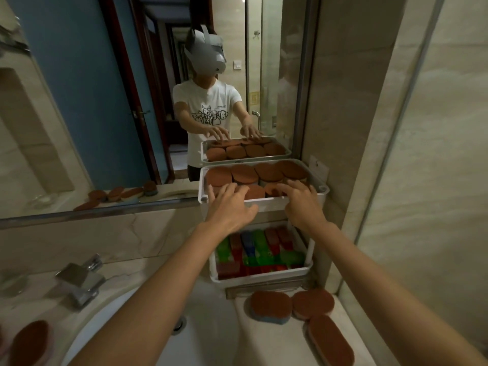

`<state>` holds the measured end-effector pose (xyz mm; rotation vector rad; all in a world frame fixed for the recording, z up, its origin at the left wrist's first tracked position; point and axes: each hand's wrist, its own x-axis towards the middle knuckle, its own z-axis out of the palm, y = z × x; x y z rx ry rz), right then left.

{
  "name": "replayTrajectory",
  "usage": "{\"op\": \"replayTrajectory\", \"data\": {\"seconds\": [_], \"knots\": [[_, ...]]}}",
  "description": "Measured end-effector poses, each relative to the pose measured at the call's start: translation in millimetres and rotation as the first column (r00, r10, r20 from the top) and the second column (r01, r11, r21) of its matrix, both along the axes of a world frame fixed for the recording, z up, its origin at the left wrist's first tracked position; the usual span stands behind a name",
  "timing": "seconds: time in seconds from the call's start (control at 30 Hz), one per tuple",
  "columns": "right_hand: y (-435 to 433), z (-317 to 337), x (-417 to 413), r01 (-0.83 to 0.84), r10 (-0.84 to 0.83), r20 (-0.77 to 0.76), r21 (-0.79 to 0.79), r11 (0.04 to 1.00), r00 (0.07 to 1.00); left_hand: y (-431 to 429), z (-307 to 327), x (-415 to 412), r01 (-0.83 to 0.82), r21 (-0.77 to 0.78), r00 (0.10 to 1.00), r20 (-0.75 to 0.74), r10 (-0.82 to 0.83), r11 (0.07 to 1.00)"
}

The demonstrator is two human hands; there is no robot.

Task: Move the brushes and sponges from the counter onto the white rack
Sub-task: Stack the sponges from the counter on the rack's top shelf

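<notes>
Mostly rust-brown oval sponges point(244, 173), packed flat, white rack point(269, 206)

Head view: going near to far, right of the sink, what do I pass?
Nearest sponge → blue-based sponge → lower rack tier → upper rack tier → mirror.

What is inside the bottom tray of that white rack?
The bottom tray holds packed sponges in green, blue and red. Its back is hidden by the top tray, left hand and right hand.
</notes>
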<state>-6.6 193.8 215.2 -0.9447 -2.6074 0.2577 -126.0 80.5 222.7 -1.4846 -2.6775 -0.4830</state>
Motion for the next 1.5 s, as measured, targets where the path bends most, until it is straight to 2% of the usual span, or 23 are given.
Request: {"op": "replayTrajectory", "data": {"seconds": [0.17,0.23,0.3,0.37,0.47,0.53,0.6,0.7,0.83,1.0,1.17,1.27,1.37,1.5], "knots": [[-38.6,-24.6,31.0,-0.066,0.064,-0.3,0.004,0.998,0.952,-24.7,-13.3,33.1,0.081,0.232,0.997,-0.039,-0.073,0.969],[-57.9,-45.6,47.0,-0.066,0.056,-0.459,-0.005,0.998,0.886,-38.6,-28.2,49.9,0.083,0.316,0.995,0.021,-0.094,0.945],[-79.5,-75.6,63.4,-0.054,0.022,-0.503,-0.049,0.997,0.864,-51.2,-49.5,65.2,0.054,0.343,0.988,0.118,-0.1,0.938],[-94.5,-114.1,79.5,-0.009,-0.059,-0.371,-0.18,0.984,0.927,-61.0,-79.3,77.3,0.024,0.299,0.976,0.2,-0.087,0.954],[-108.4,-169.6,104.1,0.137,-0.134,0.031,-0.337,0.932,0.99,-74.8,-130.2,92.6,-0.015,0.118,0.94,0.339,-0.027,0.993],[-118.2,-198.6,122.4,0.251,-0.133,0.308,-0.388,0.887,0.942,-85.2,-159.9,104.1,-0.014,-0.029,0.921,0.388,0.024,0.999],[-129.4,-216.8,138.5,0.311,-0.098,0.452,-0.424,0.851,0.887,-95.2,-181.2,114.6,0.005,-0.13,0.916,0.398,0.047,0.992],[-148.0,-227.0,147.5,0.321,-0.039,0.503,-0.489,0.811,0.864,-107.2,-200.2,125.1,0.041,-0.217,0.904,0.425,0.057,0.975],[-159.3,-233.9,138.5,0.331,-0.053,0.546,-0.426,0.842,0.836,-115.8,-210.7,127.4,0.038,-0.262,0.905,0.417,0.078,0.964],[-163.4,-234.6,115.5,0.368,-0.149,0.43,-0.485,0.793,0.89,-121.0,-213.3,122.5,0.013,-0.273,0.915,0.391,0.098,0.962],[-160.2,-232.5,92.0,0.295,-0.214,0.203,-0.644,0.706,0.955,-126.0,-217.4,126.9,0.019,-0.344,0.939,0.33,0.102,0.939],[-139.1,-229.7,96.6,0.298,-0.272,0.132,-0.566,0.769,0.953,-125.2,-221.0,137.7,0.083,-0.447,0.912,0.394,0.113,0.891],[-111.5,-230.3,108.4,0.352,-0.301,0.183,-0.462,0.814,0.936,-118.2,-225.7,155.7,0.161,-0.529,0.816,0.546,0.189,0.833],[-79.2,-236.5,119.0,0.445,-0.35,0.288,-0.411,0.796,0.892,-103.1,-240.2,166.3,0.098,-0.588,0.875,0.435,0.212,0.803]]}}
